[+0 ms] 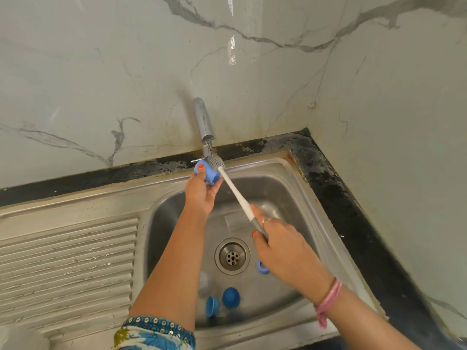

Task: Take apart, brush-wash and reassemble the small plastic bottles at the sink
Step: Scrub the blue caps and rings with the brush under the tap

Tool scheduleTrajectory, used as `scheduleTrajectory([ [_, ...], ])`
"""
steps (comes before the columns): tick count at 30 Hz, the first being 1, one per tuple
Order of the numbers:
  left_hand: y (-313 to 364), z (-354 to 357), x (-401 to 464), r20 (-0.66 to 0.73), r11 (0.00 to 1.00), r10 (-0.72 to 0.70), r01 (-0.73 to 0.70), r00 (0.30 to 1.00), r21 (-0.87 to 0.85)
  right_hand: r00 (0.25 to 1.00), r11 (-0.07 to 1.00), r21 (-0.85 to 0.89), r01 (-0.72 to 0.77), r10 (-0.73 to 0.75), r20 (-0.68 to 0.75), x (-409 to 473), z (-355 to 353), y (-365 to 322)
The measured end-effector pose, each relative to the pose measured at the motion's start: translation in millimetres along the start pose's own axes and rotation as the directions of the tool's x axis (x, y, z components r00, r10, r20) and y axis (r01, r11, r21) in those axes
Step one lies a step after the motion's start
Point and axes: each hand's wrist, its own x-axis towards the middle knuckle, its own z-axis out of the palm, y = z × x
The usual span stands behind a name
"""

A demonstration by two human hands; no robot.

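Down in the sink: two caps, a ring, clear bottles. Right hand gripping brush handle. Left hand pinching blue part under tap, bristles just beside it. Open basin between; back rim close behind.

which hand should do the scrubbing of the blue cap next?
Right. The right hand already grips the brush by its handle, bristles beside the blue cap. The left hand holds that cap under the tap.
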Motion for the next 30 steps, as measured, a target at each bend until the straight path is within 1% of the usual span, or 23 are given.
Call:
scheduleTrajectory([
  [3, 5, -1, 5, -0.096, 0.999, 0.008, -0.012, 0.995, -0.034, 0.999, 0.997, -0.057, 0.051, -0.050, 0.018, -15, 5, -1],
  [6, -1, -1, 3, -0.062, 0.998, -0.041, 0.037, 0.997, -0.052, 1.000, 1.000, 0.019, -0.001, 0.001, 0.023, -3, 3, 7],
  [8, -4, -1, 1, -0.040, 0.991, -0.080, 0.075, 0.996, -0.107, 0.999, 0.997, 0.062, -0.040, 0.039, 0.010, 3, -1, 10],
  [10, -2, 0, 0, -0.036, 0.977, -0.115, 0.106, 0.993, -0.187, 0.999, 0.994, 0.102, -0.031, 0.032, -0.009, 1, -6, 15],
  [12, 3, 1, -1, -0.047, 0.969, -0.137, 0.124, 0.989, -0.215, 1.000, 0.995, 0.095, 0.015, -0.014, -0.011, -7, -13, 22],
  [14, 7, 2, 0, -0.026, 0.973, -0.155, 0.148, 0.988, -0.176, 0.998, 0.999, -0.022, 0.044, -0.043, 0.037, -14, -17, 25],
  [16, 8, 4, 3, -0.005, 0.977, -0.195, 0.194, 0.981, -0.089, 0.996, 0.978, -0.196, 0.066, -0.053, 0.067, -15, -16, 25],
  [17, 7, 6, 2, -0.006, 0.979, -0.203, 0.203, 0.979, -0.026, 0.996, 0.954, -0.290, 0.080, -0.066, 0.057, -12, -15, 27],
  [19, 4, 8, 2, -0.020, 0.975, -0.168, 0.169, 0.986, 0.147, 0.994, 0.878, -0.465, 0.112, -0.102, 0.047, -3, -16, 31],
  [20, 3, 9, 2, -0.024, 0.964, -0.144, 0.146, 0.989, 0.221, 0.993, 0.860, -0.496, 0.116, -0.105, 0.050, 0, -18, 32],
  [21, 1, 9, 1, -0.022, 0.957, -0.133, 0.134, 0.991, 0.256, 0.993, 0.898, -0.425, 0.114, -0.096, 0.064, 4, -21, 34],
  [22, -1, 9, 0, -0.009, 0.960, -0.135, 0.133, 0.991, 0.246, 0.992, 0.974, -0.214, 0.078, -0.055, 0.110, 6, -24, 34],
  [23, -3, 7, 1, 0.013, 0.971, -0.145, 0.140, 0.989, 0.196, 0.984, 0.988, 0.152, -0.042, 0.015, 0.176, 6, -26, 33],
  [24, -4, 5, 3, 0.046, 0.982, -0.154, 0.147, 0.987, 0.120, 0.958, 0.807, 0.543, -0.232, 0.092, 0.273, 7, -29, 33],
  [25, -6, 3, 4, 0.084, 0.986, -0.161, 0.157, 0.983, 0.051, 0.910, 0.491, 0.772, -0.404, 0.132, 0.392, 7, -32, 31],
  [26, -7, 1, 5, 0.106, 0.987, -0.164, 0.163, 0.981, 0.017, 0.873, 0.235, 0.841, -0.488, 0.128, 0.471, 7, -33, 31],
  [27, -8, 0, 5, 0.099, 0.986, -0.166, 0.164, 0.981, 0.024, 0.852, 0.107, 0.846, -0.523, 0.109, 0.513, 6, -33, 32],
  [28, -9, -1, 7, 0.064, 0.985, -0.162, 0.157, 0.985, 0.076, 0.846, 0.106, 0.840, -0.532, 0.091, 0.525, 6, -34, 33],
  [29, -9, -1, 8, 0.011, 0.977, -0.147, 0.143, 0.989, 0.161, 0.859, 0.218, 0.832, -0.510, 0.089, 0.504, 5, -33, 33],
  [30, -8, -1, 8, -0.036, 0.959, -0.121, 0.127, 0.992, 0.254, 0.888, 0.440, 0.781, -0.443, 0.093, 0.451, 5, -32, 34],
])
